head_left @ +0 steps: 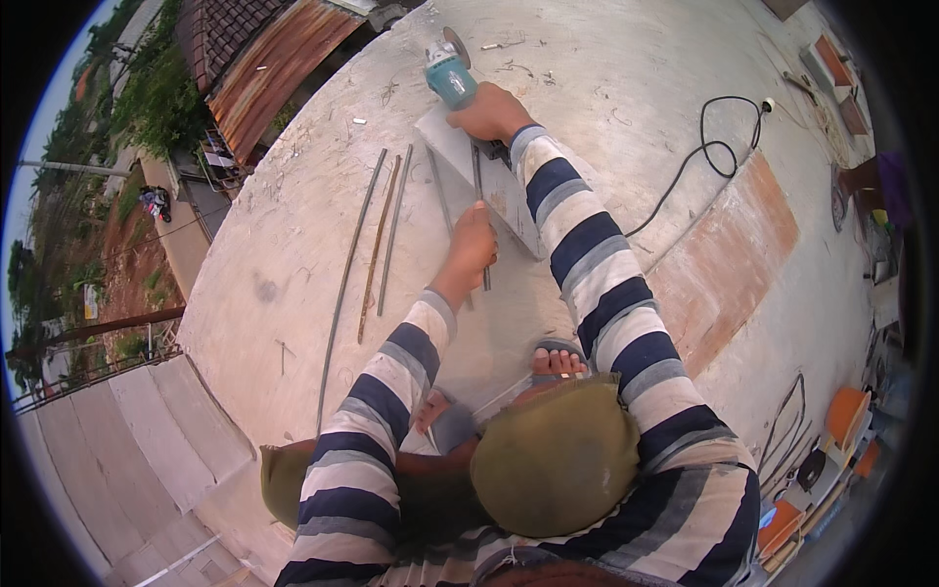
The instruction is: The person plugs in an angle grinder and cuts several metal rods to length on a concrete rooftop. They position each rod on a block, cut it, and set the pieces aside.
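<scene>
My right hand [492, 113] is wrapped round the body of a teal angle grinder [451, 80], held out ahead of me. Its round disc [456, 47] points away, at the top of the view. With closed fingers my left hand [473, 243] grips a thin steel rod [478, 176], which sticks out on both sides of the fist. Beneath the rod lies a flat grey board [514, 201] on the concrete. Left of it several more rods lie roughly side by side, among them a rusty brown rod [380, 249] and a long grey rod [349, 256].
A black power cord [702, 147] loops across the concrete floor [293, 215] on the right, past a reddish-brown panel [729, 254]. The slab ends at a drop on the left, with roofs below. Orange and white items [846, 416] stand at the far right. My sandalled foot [558, 362] is near the board.
</scene>
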Demonstrator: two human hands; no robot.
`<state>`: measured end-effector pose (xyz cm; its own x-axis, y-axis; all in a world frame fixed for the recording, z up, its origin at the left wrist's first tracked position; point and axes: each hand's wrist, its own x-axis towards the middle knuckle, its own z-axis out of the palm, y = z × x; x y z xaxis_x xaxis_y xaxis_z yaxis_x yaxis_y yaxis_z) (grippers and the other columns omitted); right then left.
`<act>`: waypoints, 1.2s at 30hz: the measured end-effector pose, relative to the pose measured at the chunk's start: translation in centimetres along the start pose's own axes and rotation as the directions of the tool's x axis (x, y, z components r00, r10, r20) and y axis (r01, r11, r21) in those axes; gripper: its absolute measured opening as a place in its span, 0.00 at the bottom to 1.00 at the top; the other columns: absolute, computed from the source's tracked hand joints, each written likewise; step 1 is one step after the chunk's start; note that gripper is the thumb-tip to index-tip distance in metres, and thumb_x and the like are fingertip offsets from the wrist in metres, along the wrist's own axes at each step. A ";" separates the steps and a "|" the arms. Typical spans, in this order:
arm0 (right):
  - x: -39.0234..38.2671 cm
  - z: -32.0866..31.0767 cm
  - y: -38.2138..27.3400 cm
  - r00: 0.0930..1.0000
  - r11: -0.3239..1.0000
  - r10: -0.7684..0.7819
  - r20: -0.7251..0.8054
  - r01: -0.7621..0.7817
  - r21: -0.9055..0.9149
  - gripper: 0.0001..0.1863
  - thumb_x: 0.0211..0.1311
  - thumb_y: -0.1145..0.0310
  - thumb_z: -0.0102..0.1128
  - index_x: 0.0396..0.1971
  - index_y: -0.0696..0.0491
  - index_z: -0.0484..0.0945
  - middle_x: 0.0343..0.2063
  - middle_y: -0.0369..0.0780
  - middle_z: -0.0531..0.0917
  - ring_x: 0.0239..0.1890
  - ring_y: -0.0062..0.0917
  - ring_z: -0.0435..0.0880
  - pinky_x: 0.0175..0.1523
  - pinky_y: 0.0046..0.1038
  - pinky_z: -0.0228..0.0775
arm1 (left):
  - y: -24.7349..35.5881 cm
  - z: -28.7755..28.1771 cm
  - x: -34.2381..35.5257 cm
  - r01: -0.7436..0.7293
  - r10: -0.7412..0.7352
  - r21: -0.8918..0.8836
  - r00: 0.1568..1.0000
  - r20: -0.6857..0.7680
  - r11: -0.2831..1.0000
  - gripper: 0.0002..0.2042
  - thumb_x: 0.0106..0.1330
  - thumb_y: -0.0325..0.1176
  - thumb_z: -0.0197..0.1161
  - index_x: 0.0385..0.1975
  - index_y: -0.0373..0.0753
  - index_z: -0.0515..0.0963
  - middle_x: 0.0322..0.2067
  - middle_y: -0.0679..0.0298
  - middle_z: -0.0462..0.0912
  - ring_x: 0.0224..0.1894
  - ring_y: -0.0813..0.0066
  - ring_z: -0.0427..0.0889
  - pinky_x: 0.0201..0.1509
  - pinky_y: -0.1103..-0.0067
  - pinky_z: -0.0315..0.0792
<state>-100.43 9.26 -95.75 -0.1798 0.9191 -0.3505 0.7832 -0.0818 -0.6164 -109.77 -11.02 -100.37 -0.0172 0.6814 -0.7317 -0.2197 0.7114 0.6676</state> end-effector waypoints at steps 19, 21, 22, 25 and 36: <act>0.4 1.9 0.3 0.993 0.978 -0.101 -0.057 0.110 0.178 0.31 0.50 0.55 0.75 0.45 0.69 0.84 0.37 0.52 0.91 0.39 0.39 0.92 0.46 0.39 0.81 | -1.6 -1.1 0.4 -0.095 0.100 -0.065 0.992 0.074 0.993 0.22 0.89 0.54 0.40 0.49 0.42 0.73 0.27 0.69 0.66 0.22 0.78 0.60 0.24 0.73 0.59; 1.0 1.6 0.4 0.995 0.977 -0.092 -0.023 0.095 0.190 0.32 0.50 0.55 0.75 0.46 0.69 0.84 0.38 0.53 0.91 0.40 0.40 0.92 0.47 0.39 0.81 | -1.6 -1.0 0.8 -0.068 0.076 -0.088 0.993 0.091 0.994 0.20 0.88 0.55 0.41 0.46 0.45 0.72 0.26 0.71 0.64 0.22 0.79 0.58 0.23 0.75 0.56; 1.2 1.4 0.6 0.996 0.978 -0.080 -0.033 0.085 0.191 0.33 0.50 0.55 0.75 0.47 0.69 0.84 0.39 0.54 0.91 0.41 0.40 0.93 0.48 0.39 0.82 | -1.5 -0.9 1.2 -0.047 0.055 -0.085 0.994 0.098 0.995 0.20 0.88 0.55 0.41 0.44 0.46 0.71 0.26 0.72 0.63 0.22 0.80 0.58 0.23 0.76 0.55; 0.9 1.0 0.3 0.999 0.987 -0.040 -0.030 0.044 0.154 0.37 0.48 0.53 0.75 0.51 0.70 0.84 0.46 0.59 0.90 0.49 0.46 0.93 0.54 0.40 0.82 | -1.2 -0.7 1.3 0.009 0.003 -0.109 0.995 0.103 0.994 0.18 0.88 0.55 0.42 0.40 0.50 0.68 0.25 0.74 0.62 0.21 0.81 0.57 0.22 0.78 0.52; -0.7 -0.4 -0.7 1.000 0.998 0.009 0.004 -0.009 0.056 0.40 0.52 0.47 0.76 0.58 0.65 0.83 0.56 0.57 0.88 0.58 0.49 0.89 0.64 0.39 0.81 | -1.0 -0.7 1.1 0.028 -0.014 -0.117 0.993 0.119 0.993 0.17 0.88 0.53 0.45 0.37 0.51 0.67 0.21 0.77 0.58 0.17 0.84 0.53 0.18 0.80 0.47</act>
<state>-100.60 8.82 -94.76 -0.1749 0.9170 -0.3586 0.7504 -0.1117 -0.6515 -110.29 -11.10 -101.91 0.1023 0.6871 -0.7193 -0.3328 0.7051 0.6262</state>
